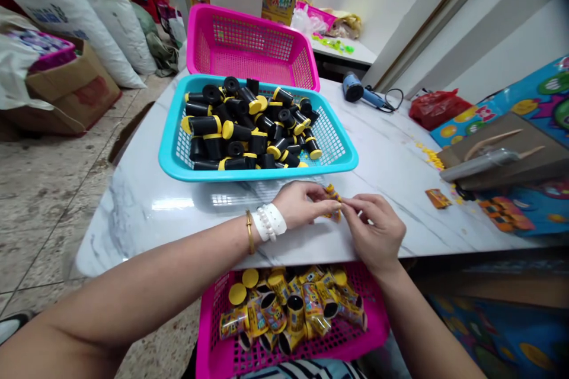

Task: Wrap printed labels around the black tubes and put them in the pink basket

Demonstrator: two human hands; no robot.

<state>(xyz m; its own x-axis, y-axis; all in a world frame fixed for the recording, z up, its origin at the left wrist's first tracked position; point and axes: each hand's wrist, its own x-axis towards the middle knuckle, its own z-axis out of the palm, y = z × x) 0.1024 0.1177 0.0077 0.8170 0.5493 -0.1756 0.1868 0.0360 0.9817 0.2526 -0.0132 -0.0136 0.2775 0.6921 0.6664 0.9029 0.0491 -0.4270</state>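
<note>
Between my two hands, just above the white marbled table (178, 231), is a small yellow printed wrapper (331, 213). My left hand (299, 204) grips it from the left with curled fingers. From the right, the closed thumb and fingertips of my right hand (377, 228) pinch at its edge. Behind them stands a turquoise basket (258, 175) full of black cylinders with yellow caps (240, 131). Below the table edge, a pink basket (207, 343) holds several cylinders in yellow printed wrappers (313, 301).
A second pink basket (253, 23) is behind the turquoise one. A blue heat gun (353, 87) with a cable lies at the back right. On the right are a red plastic bag (438, 108), a small stack of yellow labels (438, 198) and an open cardboard box (524, 130).
</note>
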